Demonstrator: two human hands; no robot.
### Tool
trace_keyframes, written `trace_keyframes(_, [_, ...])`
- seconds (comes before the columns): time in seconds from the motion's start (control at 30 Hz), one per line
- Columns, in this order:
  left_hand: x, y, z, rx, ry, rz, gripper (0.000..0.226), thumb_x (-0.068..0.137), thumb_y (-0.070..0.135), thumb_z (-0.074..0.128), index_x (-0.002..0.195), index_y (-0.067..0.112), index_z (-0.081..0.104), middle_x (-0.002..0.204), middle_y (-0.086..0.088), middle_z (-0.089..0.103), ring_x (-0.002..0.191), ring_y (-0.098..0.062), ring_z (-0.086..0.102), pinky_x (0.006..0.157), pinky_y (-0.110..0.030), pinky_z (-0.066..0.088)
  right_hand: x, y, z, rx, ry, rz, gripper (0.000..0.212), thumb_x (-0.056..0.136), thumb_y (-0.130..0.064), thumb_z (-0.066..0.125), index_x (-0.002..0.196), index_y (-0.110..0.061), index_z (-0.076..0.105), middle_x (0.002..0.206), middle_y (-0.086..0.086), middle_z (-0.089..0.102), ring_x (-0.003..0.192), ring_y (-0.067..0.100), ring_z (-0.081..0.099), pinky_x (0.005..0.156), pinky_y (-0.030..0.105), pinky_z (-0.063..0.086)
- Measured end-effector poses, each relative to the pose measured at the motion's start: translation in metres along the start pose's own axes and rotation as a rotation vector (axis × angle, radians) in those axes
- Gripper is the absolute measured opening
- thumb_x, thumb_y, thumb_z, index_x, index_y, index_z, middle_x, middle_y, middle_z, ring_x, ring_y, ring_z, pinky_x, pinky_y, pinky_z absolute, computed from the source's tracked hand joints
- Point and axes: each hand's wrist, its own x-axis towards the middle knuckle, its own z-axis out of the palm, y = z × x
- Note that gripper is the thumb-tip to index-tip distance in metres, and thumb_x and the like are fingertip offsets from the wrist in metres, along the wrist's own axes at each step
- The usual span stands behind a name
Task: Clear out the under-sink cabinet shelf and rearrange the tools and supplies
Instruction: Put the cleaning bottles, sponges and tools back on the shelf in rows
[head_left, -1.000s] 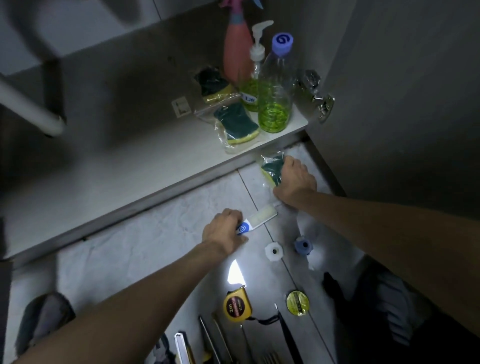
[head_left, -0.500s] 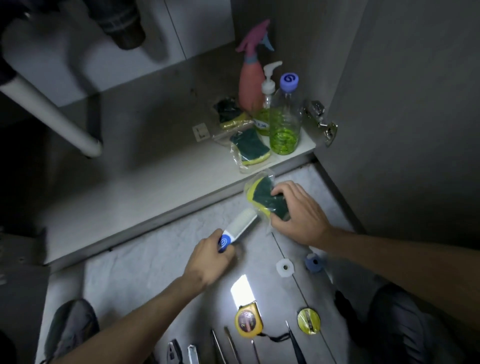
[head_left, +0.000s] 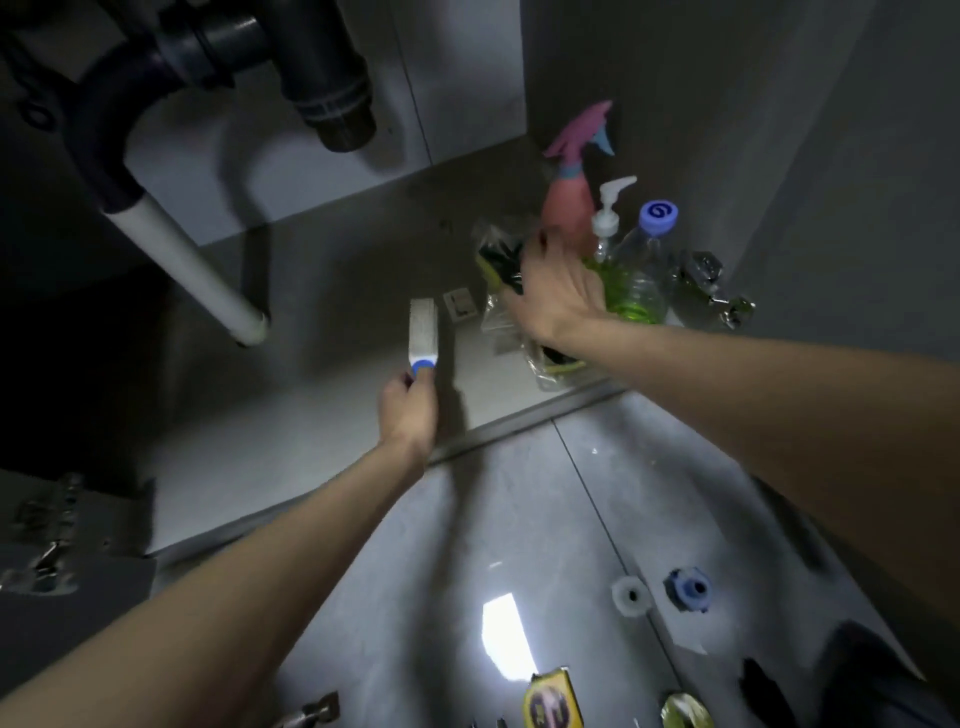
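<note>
A person's right hand (head_left: 558, 291) pinches a bagged sponge (head_left: 500, 261) over the cabinet shelf (head_left: 322, 415) beside crowded bottles (head_left: 636, 270) (easily toppled, I judge), while left-hand fingers (head_left: 415, 382) grip an upright white tube (head_left: 423, 332).

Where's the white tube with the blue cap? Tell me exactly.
In the head view, left of centre: the left hand grips the white tube by its blue-capped end over the cabinet shelf, beside the white drainpipe.

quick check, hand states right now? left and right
Left hand: closed on the white tube, gripped at its blue-capped end, over the shelf.
Right hand: on the bagged sponges by the bottles; grip cannot be told, blurred.
</note>
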Motion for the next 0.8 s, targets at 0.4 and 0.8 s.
trace_keyframes(0.4, [0.034, 0.041, 0.053, 0.092, -0.093, -0.096, 0.024, 0.093, 0.022, 0.058, 0.107, 0.003, 0.059, 0.065, -0.017, 0.067, 0.051, -0.028, 0.064, 0.044, -0.028, 0.049, -0.001, 0.012, 0.012, -0.228, 0.13, -0.283, 0.044, 0.094, -0.036, 0.047, 0.125, -0.006, 0.057, 0.129, 0.017, 0.051, 0.114, 0.034, 0.046, 0.09, 0.045, 0.04])
trace_keyframes(0.8, [0.034, 0.032, 0.073, 0.394, 0.03, 0.123, 0.042, 0.067, 0.051, 0.084, 0.054, 0.02, 0.059, 0.056, 0.009, 0.061, 0.061, -0.018, 0.062, 0.05, -0.025, 0.04, -0.098, 0.063, 0.025, 0.262, 0.045, -0.142, 0.019, 0.096, -0.022, 0.051, 0.112, -0.018, 0.06, 0.115, -0.002, 0.056, 0.107, 0.017, 0.05, 0.084, 0.036, 0.045])
